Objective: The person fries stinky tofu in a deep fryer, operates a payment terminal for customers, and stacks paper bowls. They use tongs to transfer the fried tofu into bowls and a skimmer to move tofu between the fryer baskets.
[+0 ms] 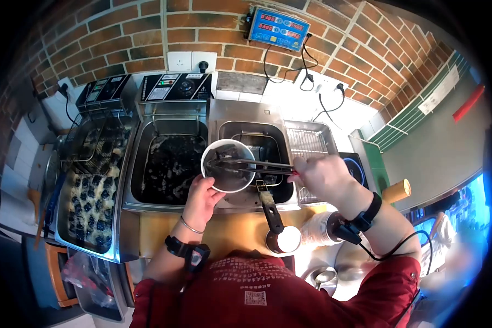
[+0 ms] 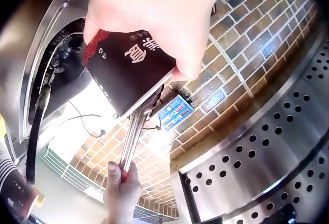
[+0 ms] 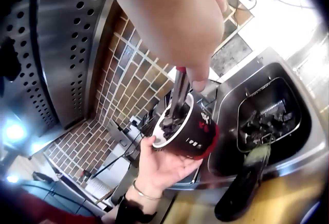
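My left hand [image 1: 198,201] holds a dark paper cup [image 3: 193,140] with a white inside and a red pattern, tilted over the fryers. Its thumb is at the rim, while the palm and fingers support the side and bottom in the right wrist view. My right hand [image 1: 327,177] grips metal tongs [image 1: 268,165] by their red-covered part. The tongs reach into the cup, among black food pieces [image 3: 172,124]. More black pieces [image 3: 264,122] lie in a wire frying basket, whose black handle [image 1: 271,211] points toward my body.
At left, a fryer tank holds many black cubes [image 1: 93,205] in pale foam. The middle fryer [image 1: 172,164] contains dark oil. A wire rack [image 1: 311,139] sits right of the basket. Stacked paper cups [image 1: 318,229] lie near my right forearm; a blue timer [image 1: 279,28] hangs on the wall.
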The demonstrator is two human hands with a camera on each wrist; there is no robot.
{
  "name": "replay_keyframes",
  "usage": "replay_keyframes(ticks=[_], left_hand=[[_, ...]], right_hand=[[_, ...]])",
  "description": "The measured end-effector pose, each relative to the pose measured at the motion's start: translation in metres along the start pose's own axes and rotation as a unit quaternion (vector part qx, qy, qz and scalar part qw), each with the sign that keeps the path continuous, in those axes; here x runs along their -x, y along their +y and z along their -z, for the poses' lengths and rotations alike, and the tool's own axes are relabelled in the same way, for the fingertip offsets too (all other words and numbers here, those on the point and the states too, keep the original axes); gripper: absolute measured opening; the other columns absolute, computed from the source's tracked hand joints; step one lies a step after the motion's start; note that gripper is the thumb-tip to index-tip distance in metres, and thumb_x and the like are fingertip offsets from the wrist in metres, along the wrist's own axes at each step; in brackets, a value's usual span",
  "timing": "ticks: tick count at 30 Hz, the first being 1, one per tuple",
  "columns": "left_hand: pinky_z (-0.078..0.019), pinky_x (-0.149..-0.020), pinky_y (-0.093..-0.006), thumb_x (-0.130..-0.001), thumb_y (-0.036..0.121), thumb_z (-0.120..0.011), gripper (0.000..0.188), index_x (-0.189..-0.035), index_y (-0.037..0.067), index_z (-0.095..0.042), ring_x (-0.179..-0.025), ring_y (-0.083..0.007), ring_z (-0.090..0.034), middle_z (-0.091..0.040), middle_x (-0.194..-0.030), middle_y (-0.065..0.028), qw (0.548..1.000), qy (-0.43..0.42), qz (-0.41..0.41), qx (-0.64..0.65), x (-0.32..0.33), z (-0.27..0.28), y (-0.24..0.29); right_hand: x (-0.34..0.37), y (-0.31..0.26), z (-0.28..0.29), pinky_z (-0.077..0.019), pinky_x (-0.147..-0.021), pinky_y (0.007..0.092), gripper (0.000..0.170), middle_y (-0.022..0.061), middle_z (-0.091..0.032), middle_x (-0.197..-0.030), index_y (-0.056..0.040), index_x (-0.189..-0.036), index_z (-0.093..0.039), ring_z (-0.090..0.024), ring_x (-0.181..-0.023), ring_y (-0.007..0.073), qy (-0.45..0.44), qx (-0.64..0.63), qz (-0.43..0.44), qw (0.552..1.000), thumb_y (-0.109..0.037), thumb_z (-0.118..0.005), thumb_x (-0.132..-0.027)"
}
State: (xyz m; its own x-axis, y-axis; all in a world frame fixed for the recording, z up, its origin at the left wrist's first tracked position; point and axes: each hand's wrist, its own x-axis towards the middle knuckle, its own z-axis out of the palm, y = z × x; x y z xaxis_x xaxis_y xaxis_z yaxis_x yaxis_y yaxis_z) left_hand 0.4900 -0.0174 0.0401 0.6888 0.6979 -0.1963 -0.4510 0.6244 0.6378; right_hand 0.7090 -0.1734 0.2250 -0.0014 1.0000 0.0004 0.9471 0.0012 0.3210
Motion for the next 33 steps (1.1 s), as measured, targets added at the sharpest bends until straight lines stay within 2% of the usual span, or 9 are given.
replay_keyframes(ticks=[4, 8, 14, 18, 20, 21, 25, 27, 33], left_hand=[[-0.0465, -0.093, -0.0455, -0.086, 0.025, -0.056, 0.034, -0.116, 0.008, -0.055, -0.111, -0.0263, -0.058, -0.061, -0.120, -0.0087, 1.000, -0.005, 0.020, -0.015, 0.008, 0.002, -0.006], [-0.0473, -0.091, -0.0437, -0.086, 0.026, -0.056, 0.035, -0.116, 0.008, -0.055, -0.110, -0.0250, -0.059, -0.061, -0.120, -0.0087, 0.998, 0.022, 0.045, -0.039, 0.007, 0.008, -0.013], [-0.0480, -0.090, -0.0437, -0.086, 0.029, -0.056, 0.039, -0.119, 0.008, -0.053, -0.110, -0.0249, -0.059, -0.061, -0.120, -0.0086, 0.999, -0.002, 0.027, -0.022, -0.004, 0.014, 0.001], [-0.0440, -0.097, -0.0476, -0.086, 0.023, -0.058, 0.034, -0.114, 0.004, -0.054, -0.110, -0.0269, -0.058, -0.060, -0.119, -0.0110, 0.999, 0.016, 0.026, 0.027, -0.004, 0.009, 0.015], [-0.0416, -0.100, -0.0472, -0.087, 0.025, -0.058, 0.037, -0.117, 0.003, -0.053, -0.112, -0.0270, -0.057, -0.059, -0.120, -0.0105, 0.999, 0.024, 0.001, 0.039, -0.006, 0.011, 0.018], [-0.0409, -0.101, -0.0473, -0.087, 0.025, -0.058, 0.037, -0.117, 0.004, -0.053, -0.113, -0.0271, -0.056, -0.059, -0.120, -0.0099, 0.998, 0.034, 0.000, 0.048, -0.006, 0.013, 0.021], [-0.0395, -0.102, -0.0472, -0.088, 0.026, -0.058, 0.038, -0.119, 0.005, -0.053, -0.116, -0.0274, -0.055, -0.058, -0.123, -0.0089, 0.997, 0.042, -0.017, 0.069, 0.001, 0.017, 0.030], [-0.0398, -0.102, -0.0467, -0.088, 0.026, -0.056, 0.041, -0.122, 0.005, -0.051, -0.118, -0.0278, -0.054, -0.057, -0.125, -0.0099, 0.996, 0.047, -0.027, 0.074, 0.006, 0.018, 0.030], [-0.0416, -0.102, -0.0451, -0.089, 0.032, -0.051, 0.052, -0.133, 0.005, -0.044, -0.119, -0.0289, -0.053, -0.054, -0.131, -0.0121, 0.998, 0.045, -0.025, 0.043, 0.022, 0.024, 0.028]], right_hand=[[-0.003, -0.007, -0.010, -0.0519, -0.059, 0.0412, 0.036, 0.0133, -0.062, -0.063, -0.0072, -0.090, -0.060, -0.064, -0.063, 0.0321, -0.136, -0.130, -0.040, 0.981, -0.043, -0.059, -0.087], [-0.002, -0.006, -0.008, -0.0519, -0.064, 0.0432, 0.040, 0.0153, -0.063, -0.066, -0.0069, -0.093, -0.061, -0.065, -0.067, 0.0345, -0.176, -0.140, -0.063, 0.972, -0.047, -0.058, -0.088], [0.001, 0.015, 0.020, -0.0516, -0.063, 0.0433, 0.042, 0.0148, -0.063, -0.066, -0.0062, -0.092, -0.060, -0.065, -0.067, 0.0341, -0.117, -0.105, -0.042, 0.987, -0.048, -0.058, -0.087], [0.002, 0.029, 0.042, -0.0510, -0.063, 0.0441, 0.042, 0.0142, -0.063, -0.067, -0.0064, -0.091, -0.060, -0.064, -0.068, 0.0347, -0.126, -0.054, -0.071, 0.988, -0.048, -0.059, -0.085], [0.002, 0.045, 0.040, -0.0502, -0.065, 0.0453, 0.042, 0.0149, -0.063, -0.070, -0.0067, -0.091, -0.060, -0.064, -0.072, 0.0349, -0.084, -0.047, -0.079, 0.992, -0.048, -0.059, -0.085], [-0.002, 0.052, 0.040, -0.0516, -0.068, 0.0440, 0.042, 0.0144, -0.066, -0.076, -0.0081, -0.094, -0.063, -0.066, -0.076, 0.0321, -0.111, -0.048, -0.106, 0.987, -0.049, -0.058, -0.085], [-0.036, 0.070, -0.020, -0.0533, -0.073, 0.0398, 0.048, 0.0097, -0.068, -0.085, -0.0087, -0.093, -0.068, -0.067, -0.084, 0.0273, -0.193, 0.057, -0.149, 0.968, -0.054, -0.060, -0.083], [-0.063, 0.069, -0.050, -0.0538, -0.076, 0.0371, 0.048, 0.0068, -0.070, -0.093, -0.0102, -0.098, -0.070, -0.067, -0.090, 0.0237, -0.288, 0.100, -0.139, 0.942, -0.055, -0.059, -0.084], [-0.120, 0.050, -0.102, -0.0539, -0.076, 0.0350, 0.051, 0.0048, -0.070, -0.100, -0.0108, -0.103, -0.070, -0.067, -0.095, 0.0226, -0.327, 0.076, -0.095, 0.937, -0.057, -0.057, -0.085]])
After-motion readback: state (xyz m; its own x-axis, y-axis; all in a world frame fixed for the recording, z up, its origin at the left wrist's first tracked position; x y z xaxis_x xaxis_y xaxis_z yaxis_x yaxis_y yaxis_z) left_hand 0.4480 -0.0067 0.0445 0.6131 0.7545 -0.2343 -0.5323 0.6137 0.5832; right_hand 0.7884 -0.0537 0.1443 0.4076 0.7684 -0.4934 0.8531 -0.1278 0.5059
